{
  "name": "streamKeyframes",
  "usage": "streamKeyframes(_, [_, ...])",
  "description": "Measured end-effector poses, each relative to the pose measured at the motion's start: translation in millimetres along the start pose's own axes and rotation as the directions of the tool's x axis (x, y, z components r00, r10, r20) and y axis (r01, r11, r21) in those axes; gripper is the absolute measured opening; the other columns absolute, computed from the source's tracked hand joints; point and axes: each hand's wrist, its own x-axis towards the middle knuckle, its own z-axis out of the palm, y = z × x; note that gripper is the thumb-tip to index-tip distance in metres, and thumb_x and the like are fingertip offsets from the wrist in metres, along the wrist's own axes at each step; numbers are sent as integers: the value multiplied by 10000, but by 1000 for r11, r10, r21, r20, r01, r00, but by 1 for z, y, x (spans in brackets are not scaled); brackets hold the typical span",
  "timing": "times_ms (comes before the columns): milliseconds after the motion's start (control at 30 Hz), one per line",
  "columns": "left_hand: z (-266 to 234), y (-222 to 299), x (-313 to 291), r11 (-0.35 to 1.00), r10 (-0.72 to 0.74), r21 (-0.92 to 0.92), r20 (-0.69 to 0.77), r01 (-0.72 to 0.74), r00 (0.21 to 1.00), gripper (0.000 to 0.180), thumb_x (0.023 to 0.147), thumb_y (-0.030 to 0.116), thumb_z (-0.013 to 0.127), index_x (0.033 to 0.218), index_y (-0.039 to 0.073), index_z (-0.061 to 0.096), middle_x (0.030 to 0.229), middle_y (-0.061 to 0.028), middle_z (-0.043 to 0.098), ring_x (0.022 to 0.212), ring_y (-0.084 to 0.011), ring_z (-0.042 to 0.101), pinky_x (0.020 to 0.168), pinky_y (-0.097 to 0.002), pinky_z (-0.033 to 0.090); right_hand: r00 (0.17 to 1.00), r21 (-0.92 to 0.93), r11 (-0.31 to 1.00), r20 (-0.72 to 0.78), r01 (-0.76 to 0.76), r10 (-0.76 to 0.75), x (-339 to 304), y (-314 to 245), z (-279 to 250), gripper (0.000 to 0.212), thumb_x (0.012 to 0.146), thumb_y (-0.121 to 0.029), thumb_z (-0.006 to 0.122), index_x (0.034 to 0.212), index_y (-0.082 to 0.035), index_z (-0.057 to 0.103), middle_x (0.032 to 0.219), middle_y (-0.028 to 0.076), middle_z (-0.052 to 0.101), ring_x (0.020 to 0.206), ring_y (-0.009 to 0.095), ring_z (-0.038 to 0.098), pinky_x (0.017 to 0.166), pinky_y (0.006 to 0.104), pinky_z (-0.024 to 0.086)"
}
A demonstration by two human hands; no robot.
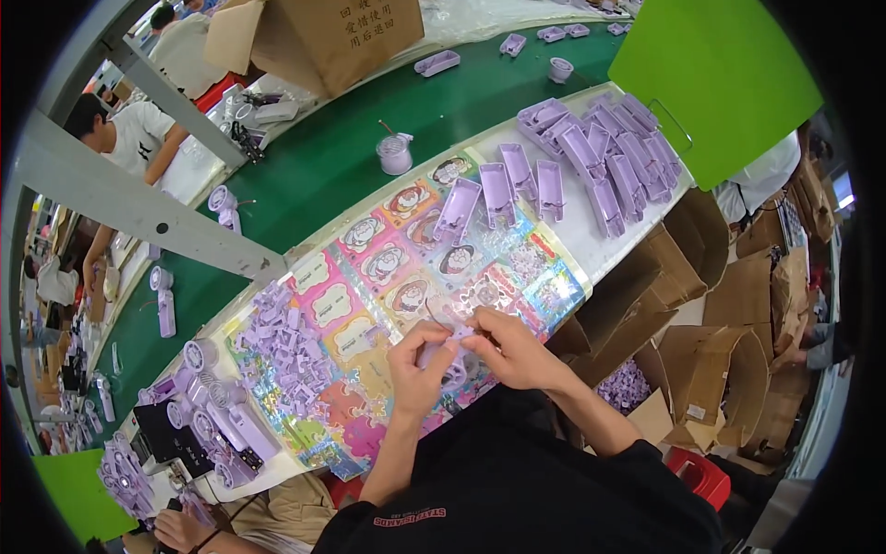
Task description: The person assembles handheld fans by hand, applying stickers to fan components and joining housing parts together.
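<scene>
Close in front of my body, my left hand (417, 367) and my right hand (513, 349) are both closed on a lilac plastic fan head (453, 377). Fingers of both hands meet at its upper part, where a thin reddish wire sticks up. Much of the fan head is hidden behind my fingers. Beneath it lies a colourful printed mat (406, 254). On the mat's left part is a heap of small lilac plastic pieces (284, 355). Beyond my hands, several open lilac handle shells (498, 196) lie along its far right side.
More handle shells (604, 152) are piled at the right. Assembled lilac fans (217, 406) lie at the left, near another person's hand (183, 530). A green conveyor belt (314, 157) carries scattered parts. Cardboard boxes (729, 369) stand at the right; a metal post (138, 198) crosses the left.
</scene>
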Motion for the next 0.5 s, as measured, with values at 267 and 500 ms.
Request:
streamKeyframes(267, [3,17,32,997,-57,-29,208,65,976,117,909,39,700,998,-23,655,1011,-76,663,928,-136,615,852,-258,472,997,27,998,-45,-55,56,4,-13,-25,126,983,-117,625,996,5,600,797,48,556,731,113,510,668,281,426])
streamKeyframes(500, [-10,41,127,690,234,573,401,-442,885,394,864,-52,567,1216,88,672,1319,-140,598,1226,-327,554,1049,-400,439,982,145,975,-64,-168,179,26,31,-72,358,1072,-280,483,903,13,599,713,53,558,668,140,526,646,318,445])
